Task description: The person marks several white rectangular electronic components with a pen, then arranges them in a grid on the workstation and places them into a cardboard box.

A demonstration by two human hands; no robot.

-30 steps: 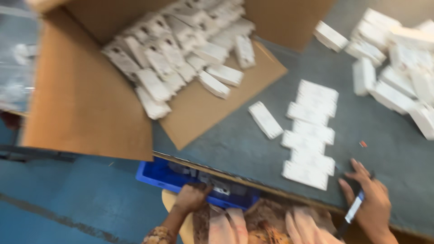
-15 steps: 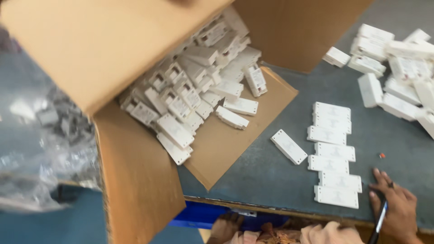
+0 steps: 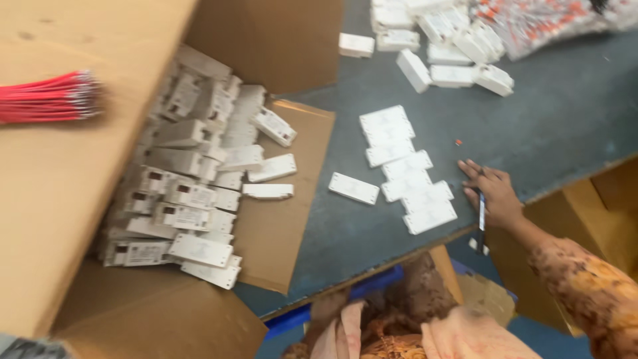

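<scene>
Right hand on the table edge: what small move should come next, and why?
Probably slide the right hand a little towards the row of flat white plates beside it. It rests on the grey table with a pen-like tool under its fingers, and the nearest plate lies just next to it, untouched.

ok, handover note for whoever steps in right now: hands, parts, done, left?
Right hand: flat on the table edge, a pen in its grip.
Left hand: out of view.
Parts: a column of white flat plates lies beside the right hand, one plate apart to its left. The open box holds many white modules; more modules are piled at the table's far side.
Done: plates laid out.
Left: box largely full.
</scene>
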